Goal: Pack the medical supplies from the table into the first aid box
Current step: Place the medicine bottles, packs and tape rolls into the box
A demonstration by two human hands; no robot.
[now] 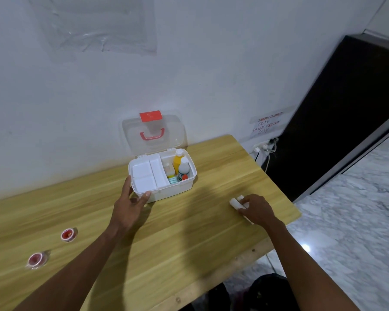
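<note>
The white first aid box stands open on the wooden table, its clear lid with a red latch leaning back against the wall. Inside sit a white tray insert, a yellow bottle, a white bottle and smaller items. My left hand rests against the box's front left corner, thumb on its edge. My right hand is closed on white gauze rolls lying on the table to the right. Two red tape rolls lie at the left.
A white wall runs behind the table. To the right stand a dark panel, a wall socket with cables and a paper notice. The table's right edge drops to a marble floor.
</note>
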